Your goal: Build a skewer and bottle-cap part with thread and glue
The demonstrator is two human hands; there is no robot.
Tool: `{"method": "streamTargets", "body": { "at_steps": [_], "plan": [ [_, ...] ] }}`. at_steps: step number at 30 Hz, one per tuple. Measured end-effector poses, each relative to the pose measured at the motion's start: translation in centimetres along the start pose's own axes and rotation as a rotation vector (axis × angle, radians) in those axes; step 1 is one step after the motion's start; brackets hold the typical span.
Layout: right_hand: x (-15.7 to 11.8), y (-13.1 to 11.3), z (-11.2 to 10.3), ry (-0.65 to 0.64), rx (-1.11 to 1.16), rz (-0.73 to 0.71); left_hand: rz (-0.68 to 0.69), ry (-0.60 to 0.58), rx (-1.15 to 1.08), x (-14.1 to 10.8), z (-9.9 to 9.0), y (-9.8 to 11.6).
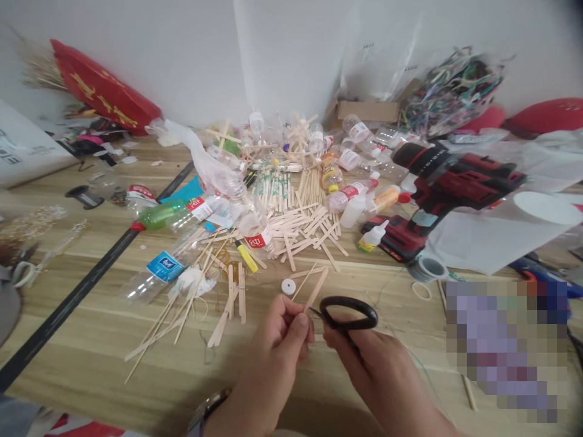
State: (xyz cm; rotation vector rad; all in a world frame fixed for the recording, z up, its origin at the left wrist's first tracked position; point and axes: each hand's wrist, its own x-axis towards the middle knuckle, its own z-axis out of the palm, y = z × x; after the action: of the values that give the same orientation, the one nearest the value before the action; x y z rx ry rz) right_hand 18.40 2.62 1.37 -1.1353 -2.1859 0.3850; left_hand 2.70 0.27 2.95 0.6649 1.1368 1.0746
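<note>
This looks like a craft workshop or hobby workroom — a wooden tabletop against a plain pale wall, crowded with making supplies. Flat wooden sticks and clear plastic bottles heap the centre of the frame. A cordless drill stands at right, a small glue bottle beside it; a dark spool lies at left, and a bag of tangled coloured strips sits upper right.

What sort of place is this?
Likely a craft workbench: scissors in the right hand, loose craft sticks and a drill on the wooden table.
</note>
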Motion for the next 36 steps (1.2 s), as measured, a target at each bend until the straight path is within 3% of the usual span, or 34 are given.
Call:
{"method": "streamTargets", "body": {
  "at_steps": [6, 11, 14, 17, 19, 21, 24, 26, 29, 31, 33, 36],
  "plan": [
    [-0.3, -0.2, 0.1, -0.078, 0.137, 0.143, 0.025, 0.014, 0.164, -0.1, -0.4, -0.4],
    [0.2, -0.8, -0.4, -0.218, 0.337, 0.315, 0.242, 0.107, 0.508, -0.2, -0.6, -0.9],
    [0.2, -0.6, -0.1, -0.129, 0.204, 0.201, 0.28, 0.13, 0.577, -0.2, -0.5, -1.0],
    [-0.3, 0.0, 0.2, -0.004, -0.05, -0.056, 0.171, 0.053, 0.474, 0.0, -0.6, -1.0],
    [-0.6, 0.3, 0.2, -0.02, -0.091, -0.098, 0.098, 0.001, 0.374, 0.3, -0.8, -1.2],
    [-0.9, 0.5, 0.0, -0.071, -0.036, -0.01, 0.096, 0.047, 0.299, 0.6, -1.1, -1.3],
    [-1.1, 1.6, -0.8, -0.13, 0.005, 0.137, 0.189, 0.273, 0.239, 1.2, -1.7, -1.4],
    [-0.6, 3.0, -1.7, -0.173, -0.045, 0.203, 0.197, 0.337, 0.228, 1.4, -2.1, -1.3],
    [1.3, 5.5, -2.9, -0.237, -0.173, 0.312, 0.141, 0.261, 0.246, 1.4, -2.3, -1.2],
    [3.0, 6.9, -3.4, -0.354, -0.284, 0.37, 0.122, 0.221, 0.263, 1.3, -2.3, -1.3],
    [4.4, 8.0, -3.5, -0.457, -0.356, 0.404, 0.117, 0.204, 0.282, 1.2, -2.3, -1.5],
    [5.7, 8.8, -3.2, -0.503, -0.382, 0.427, 0.11, 0.188, 0.302, 1.1, -2.4, -1.9]
  ]
}}
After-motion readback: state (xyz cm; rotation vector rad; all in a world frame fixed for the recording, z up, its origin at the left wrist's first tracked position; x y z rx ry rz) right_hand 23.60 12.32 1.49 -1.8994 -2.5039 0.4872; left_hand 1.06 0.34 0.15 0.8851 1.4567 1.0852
